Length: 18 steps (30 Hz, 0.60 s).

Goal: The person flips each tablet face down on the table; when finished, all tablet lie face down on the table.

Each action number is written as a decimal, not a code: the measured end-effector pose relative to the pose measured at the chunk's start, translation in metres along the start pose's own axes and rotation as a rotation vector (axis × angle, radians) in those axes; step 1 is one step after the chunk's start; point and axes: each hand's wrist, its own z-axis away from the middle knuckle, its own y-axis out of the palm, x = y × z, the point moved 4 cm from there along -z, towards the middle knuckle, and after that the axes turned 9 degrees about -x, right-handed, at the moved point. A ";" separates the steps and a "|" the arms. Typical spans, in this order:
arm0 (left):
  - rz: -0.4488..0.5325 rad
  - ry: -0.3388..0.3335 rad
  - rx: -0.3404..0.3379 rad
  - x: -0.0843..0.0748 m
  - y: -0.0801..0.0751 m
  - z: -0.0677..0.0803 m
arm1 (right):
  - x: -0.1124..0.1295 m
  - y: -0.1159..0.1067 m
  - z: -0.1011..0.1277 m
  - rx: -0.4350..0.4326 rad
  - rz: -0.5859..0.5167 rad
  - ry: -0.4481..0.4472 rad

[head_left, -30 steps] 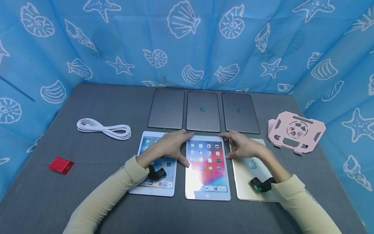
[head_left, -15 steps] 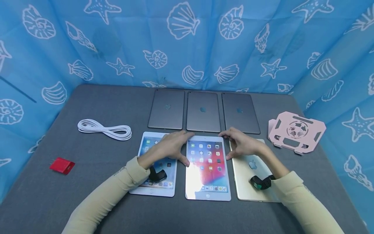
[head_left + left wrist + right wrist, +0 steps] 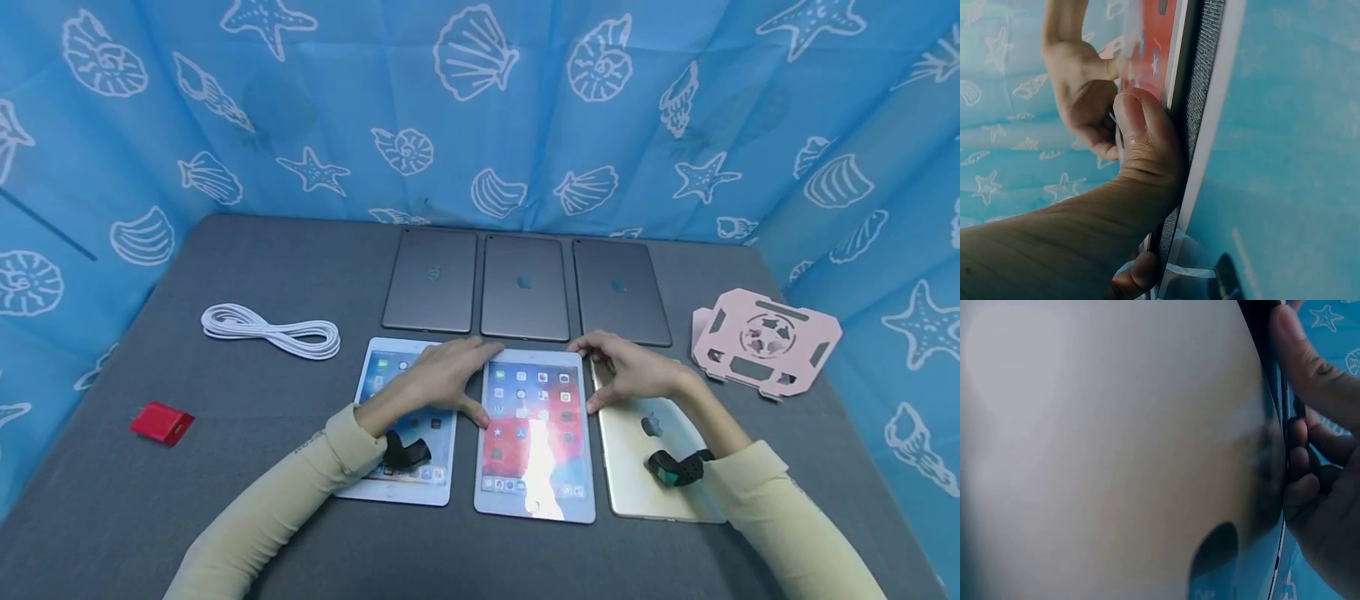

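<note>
A white tablet with a lit home screen lies in the middle of the near row on the grey table. My left hand grips its upper left edge, thumb on the side. My right hand grips its upper right edge the same way. In the left wrist view my left thumb presses the tablet's rim, and the right hand shows beyond it. In the right wrist view the right fingers curl over an edge beside a gold tablet back.
A second lit white tablet lies under my left forearm, a gold face-down tablet under my right. Three grey face-down tablets line the back. A white cable, a red item and a pink stand lie at the sides.
The middle tablet has shifted slightly toward me and its screen glare has moved from the left to the centre. Both hands keep their hold at its upper edges.
</note>
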 end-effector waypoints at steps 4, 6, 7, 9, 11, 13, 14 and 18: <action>-0.003 0.017 0.002 -0.001 -0.001 0.002 | -0.004 -0.001 0.002 0.026 -0.100 0.033; -0.008 0.020 0.002 -0.002 -0.001 0.002 | -0.005 -0.002 0.003 0.032 -0.133 0.040; -0.009 0.020 0.001 -0.002 -0.001 0.002 | -0.006 -0.002 0.004 0.030 -0.141 0.040; -0.007 0.016 0.001 -0.002 0.000 0.002 | -0.005 -0.003 0.005 0.024 -0.168 0.035; 0.001 0.008 0.002 -0.002 0.001 0.001 | -0.004 -0.004 0.006 0.019 -0.200 0.025; 0.008 0.004 0.001 -0.002 0.002 0.001 | -0.001 -0.005 0.007 0.014 -0.234 0.009; 0.014 0.002 0.000 -0.002 0.002 0.001 | 0.001 -0.005 0.007 0.012 -0.249 0.002; 0.023 0.008 -0.011 -0.004 0.002 0.001 | 0.005 -0.006 0.008 0.001 -0.286 -0.007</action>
